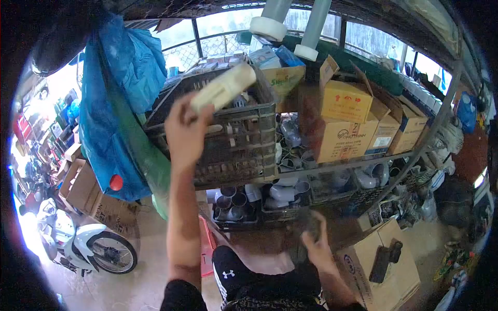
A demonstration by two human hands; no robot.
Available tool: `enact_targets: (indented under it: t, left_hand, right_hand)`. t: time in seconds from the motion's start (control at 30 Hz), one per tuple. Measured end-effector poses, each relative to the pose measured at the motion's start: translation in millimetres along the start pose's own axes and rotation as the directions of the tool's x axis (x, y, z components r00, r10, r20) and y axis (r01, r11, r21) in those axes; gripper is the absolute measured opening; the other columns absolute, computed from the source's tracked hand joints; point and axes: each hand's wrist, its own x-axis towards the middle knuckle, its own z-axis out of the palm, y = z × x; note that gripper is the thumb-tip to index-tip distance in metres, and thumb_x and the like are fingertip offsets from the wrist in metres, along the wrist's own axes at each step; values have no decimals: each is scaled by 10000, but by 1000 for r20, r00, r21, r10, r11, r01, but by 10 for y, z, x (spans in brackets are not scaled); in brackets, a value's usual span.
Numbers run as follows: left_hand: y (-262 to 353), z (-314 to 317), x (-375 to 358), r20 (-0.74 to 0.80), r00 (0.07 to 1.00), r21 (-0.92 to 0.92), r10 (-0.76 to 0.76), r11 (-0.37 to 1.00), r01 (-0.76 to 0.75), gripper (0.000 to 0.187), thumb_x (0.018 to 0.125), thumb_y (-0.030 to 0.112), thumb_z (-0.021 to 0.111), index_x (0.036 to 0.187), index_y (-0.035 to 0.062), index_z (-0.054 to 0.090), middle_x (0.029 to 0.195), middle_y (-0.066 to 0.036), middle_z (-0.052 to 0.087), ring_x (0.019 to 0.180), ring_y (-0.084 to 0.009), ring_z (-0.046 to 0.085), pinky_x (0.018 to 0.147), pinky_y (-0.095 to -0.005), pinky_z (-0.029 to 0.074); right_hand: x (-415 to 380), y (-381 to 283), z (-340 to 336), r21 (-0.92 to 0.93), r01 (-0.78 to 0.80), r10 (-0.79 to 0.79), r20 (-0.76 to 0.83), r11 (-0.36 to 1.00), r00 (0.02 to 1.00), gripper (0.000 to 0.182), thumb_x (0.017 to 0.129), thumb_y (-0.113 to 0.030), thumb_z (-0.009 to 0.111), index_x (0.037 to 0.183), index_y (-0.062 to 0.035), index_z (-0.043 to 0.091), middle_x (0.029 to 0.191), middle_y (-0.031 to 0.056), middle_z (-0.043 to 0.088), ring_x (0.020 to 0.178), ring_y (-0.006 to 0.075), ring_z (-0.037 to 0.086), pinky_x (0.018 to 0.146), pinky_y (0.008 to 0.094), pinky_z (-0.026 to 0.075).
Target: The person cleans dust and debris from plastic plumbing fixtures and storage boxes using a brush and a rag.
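Observation:
My left hand (188, 124) is raised at the left of centre, its fingers closed round the lower end of a cream-coloured cylinder (225, 89). Motion blurs the cylinder, which tilts up to the right in front of a dark plastic crate (241, 137) filled with small parts. Lower down, my right hand (317, 249) is at the right of my lap, with curled fingers against a dark, smeared thing (307, 228) whose kind I cannot make out. Grey pipe elbows (282, 193) lie in crates on the lower shelf beyond my right hand.
Cardboard boxes (345, 137) fill the shelf at the right. Blue plastic sheeting (106, 129) hangs at the left. Two grey pipes (314, 31) come down from above. A flattened carton (404, 262) with a dark object on it lies at lower right; a motorbike (78, 236) stands at lower left.

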Motion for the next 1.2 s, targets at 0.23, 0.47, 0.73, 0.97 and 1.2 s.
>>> enact_targets:
  t: [0.23,0.47,0.73,0.97,1.2]
  left_hand:
    - [-23,410,-1889,157,964,-307,-213,917,253,452,745,26,736,1080,19,432,1137,-130,544,1056,-197,547,897,-320,450]
    - [52,130,-1625,542,832,-208,-119,940,270,714,715,13,686,1350,-11,359,1222,-170,464,1158,-257,466,997,-352,353]
    - [10,67,-1904,526,847,-162,-79,968,191,729,719,98,727,1356,-28,395,1214,-177,486,1155,-269,478,980,-358,381]
    - [-431,67,-1839,17,977,-553,-211,812,185,516,807,253,705,1161,35,400,1117,-146,552,1048,-267,574,813,-380,525]
    - [-59,-3,-1726,246,967,-662,-64,718,216,615,776,281,753,1195,63,359,1188,-241,538,1118,-362,546,946,-479,454]
  right_hand:
    - [621,-453,725,713,-24,127,-91,701,988,506,943,-369,516,1308,-39,396,1227,116,504,1144,204,493,970,371,415]
    - [625,-528,903,94,567,-553,-140,818,821,920,734,-159,751,1439,-24,175,1445,203,230,1315,308,312,1070,419,282]
    - [778,-1005,498,137,444,-369,-373,886,852,319,805,-157,727,1045,0,588,947,41,650,848,112,591,780,272,475]
    - [207,-346,658,-238,539,-560,-25,808,828,445,687,-85,787,1057,-15,549,1005,79,593,914,170,583,830,325,470]
    - [390,-683,589,332,67,-80,25,941,996,273,718,-96,784,910,-18,605,838,32,649,770,92,588,728,257,482]
